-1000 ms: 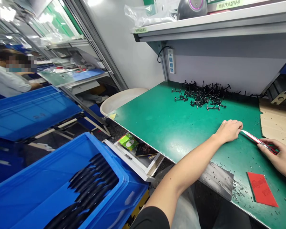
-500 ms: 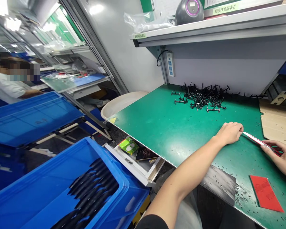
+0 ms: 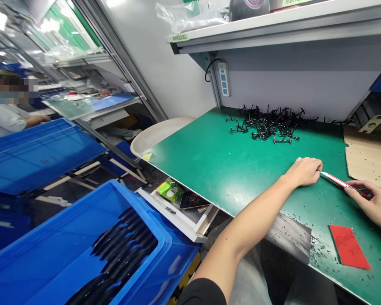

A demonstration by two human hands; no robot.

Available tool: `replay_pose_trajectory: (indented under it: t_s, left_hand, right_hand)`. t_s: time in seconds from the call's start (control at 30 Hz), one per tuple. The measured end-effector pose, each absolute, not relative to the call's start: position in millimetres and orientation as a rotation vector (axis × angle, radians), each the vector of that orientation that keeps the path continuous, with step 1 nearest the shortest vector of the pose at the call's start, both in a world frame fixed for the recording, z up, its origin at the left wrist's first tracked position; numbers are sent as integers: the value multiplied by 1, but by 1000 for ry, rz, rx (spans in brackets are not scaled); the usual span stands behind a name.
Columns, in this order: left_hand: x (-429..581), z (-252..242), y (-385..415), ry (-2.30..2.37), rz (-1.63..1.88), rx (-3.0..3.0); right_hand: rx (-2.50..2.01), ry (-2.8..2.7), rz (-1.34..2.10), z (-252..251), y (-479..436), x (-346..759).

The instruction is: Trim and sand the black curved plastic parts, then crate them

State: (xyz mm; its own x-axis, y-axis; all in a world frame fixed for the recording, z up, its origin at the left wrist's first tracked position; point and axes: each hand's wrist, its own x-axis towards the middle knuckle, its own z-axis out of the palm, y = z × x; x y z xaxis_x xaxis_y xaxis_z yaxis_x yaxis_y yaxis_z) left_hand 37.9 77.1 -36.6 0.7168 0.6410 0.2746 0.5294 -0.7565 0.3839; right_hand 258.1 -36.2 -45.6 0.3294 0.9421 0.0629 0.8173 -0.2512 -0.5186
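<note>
My left hand (image 3: 303, 172) rests curled on the green work mat (image 3: 203, 169), its fingers closed with nothing visible in them. A red-and-white utility knife (image 3: 343, 183) is gripped in my right hand (image 3: 368, 201), and its pale tip points at my left fingertips, almost touching them. Black T-shaped plastic parts (image 3: 266, 126) lie heaped against the back of the mat, above both hands. Tiny black shavings are scattered around my hands. A red pad (image 3: 349, 247) lies below my right hand.
A dark metal plate (image 3: 290, 237) lies at the mat's front edge. Cardboard (image 3: 370, 156) sits at the right. A blue crate (image 3: 139, 207) of long black items stands at the lower left. Above hangs a shelf (image 3: 241, 36). A person (image 3: 6, 120) sits far left.
The view has shifted slightly between frames. My hands and the knife stay in nearly the same places on the mat, and the knife remains in my right hand.
</note>
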Motion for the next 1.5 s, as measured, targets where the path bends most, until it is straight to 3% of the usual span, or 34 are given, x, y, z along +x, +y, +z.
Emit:
replay_pose_trajectory:
  t_s: [1.5]
  left_hand:
    - [38, -37, 76, 936, 661, 2544]
  right_hand:
    - [-2014, -1584, 352, -36, -40, 253]
